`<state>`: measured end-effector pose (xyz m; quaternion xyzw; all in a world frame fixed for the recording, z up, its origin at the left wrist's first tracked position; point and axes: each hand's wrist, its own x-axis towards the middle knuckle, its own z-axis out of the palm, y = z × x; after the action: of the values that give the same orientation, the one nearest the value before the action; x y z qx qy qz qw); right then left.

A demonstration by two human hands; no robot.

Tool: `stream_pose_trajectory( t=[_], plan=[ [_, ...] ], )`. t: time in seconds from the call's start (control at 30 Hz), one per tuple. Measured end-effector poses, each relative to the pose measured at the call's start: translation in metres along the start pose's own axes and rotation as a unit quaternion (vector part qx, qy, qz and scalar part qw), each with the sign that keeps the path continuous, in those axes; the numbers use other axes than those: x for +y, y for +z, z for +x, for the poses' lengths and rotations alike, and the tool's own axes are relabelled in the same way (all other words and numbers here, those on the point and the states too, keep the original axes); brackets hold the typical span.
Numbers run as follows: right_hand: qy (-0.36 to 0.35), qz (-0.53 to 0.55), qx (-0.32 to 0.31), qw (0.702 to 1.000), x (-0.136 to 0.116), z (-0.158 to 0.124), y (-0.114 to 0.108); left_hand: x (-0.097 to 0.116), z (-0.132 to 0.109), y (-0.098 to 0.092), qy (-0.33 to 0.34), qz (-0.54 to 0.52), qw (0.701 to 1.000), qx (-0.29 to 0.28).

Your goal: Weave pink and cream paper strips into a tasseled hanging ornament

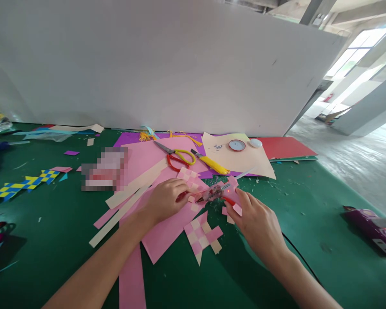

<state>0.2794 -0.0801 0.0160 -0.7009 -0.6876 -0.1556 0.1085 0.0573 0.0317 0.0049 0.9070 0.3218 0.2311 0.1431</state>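
My right hand (257, 219) is wrapped round the grip of a pink hot glue gun (215, 192), whose red trigger shows and whose small orange light is lit. Its nozzle points left, close to the fingers of my left hand (167, 198). Those fingers are pinched on a woven pink-and-cream paper piece (188, 177), partly hidden behind them. A second woven paper piece (197, 234) lies nearer to me, between the hands. Under my left hand are pink paper sheets (159, 244) and loose cream paper strips (128, 218).
Behind the hands lie scissors (176, 155), a yellow utility knife (214, 165), a cream sheet (260, 161) and a round lid (237, 145). A blue-and-yellow woven strip (27, 183) is at left, a purple glue gun (373, 229) at right. A grey panel (167, 64) stands behind.
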Motion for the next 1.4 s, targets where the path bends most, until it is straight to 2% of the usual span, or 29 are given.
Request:
stream_pose_trajectory(
  t=[0.33, 0.5, 0.63, 0.8, 0.97, 1.1, 1.27, 1.4],
  plan=[
    [-0.031, -0.001, 0.004, 1.000, 0.0013, -0.0019, -0.0015, -0.0003, 0.0002, -0.0013, -0.005, 0.007, 1.000, -0.005],
    [-0.022, -0.004, 0.026, 0.999, 0.0004, -0.0020, -0.0032, 0.0001, 0.0004, -0.0015, -0.008, 0.002, 1.000, -0.005],
    [-0.045, 0.006, 0.012, 0.999, 0.0007, -0.0023, -0.0040, -0.0005, -0.0001, -0.0009, -0.007, 0.011, 1.000, -0.004],
    [-0.025, -0.007, 0.024, 0.999, 0.0010, -0.0016, -0.0028, -0.0007, -0.0003, -0.0005, -0.007, 0.007, 1.000, -0.004],
    [-0.055, -0.004, 0.010, 0.998, 0.0011, -0.0037, -0.0036, 0.0000, 0.0003, -0.0017, -0.011, 0.011, 1.000, -0.010],
    [-0.039, -0.010, 0.017, 0.999, 0.0016, -0.0042, -0.0059, 0.0004, 0.0004, -0.0025, -0.012, 0.007, 1.000, -0.013],
    [-0.069, -0.006, 0.020, 0.997, 0.0003, -0.0027, -0.0077, 0.0012, 0.0004, -0.0030, -0.018, 0.011, 1.000, -0.017],
    [-0.051, -0.009, 0.023, 0.998, -0.0006, -0.0013, -0.0067, 0.0015, 0.0002, -0.0027, -0.021, 0.007, 1.000, -0.016]
  ],
)
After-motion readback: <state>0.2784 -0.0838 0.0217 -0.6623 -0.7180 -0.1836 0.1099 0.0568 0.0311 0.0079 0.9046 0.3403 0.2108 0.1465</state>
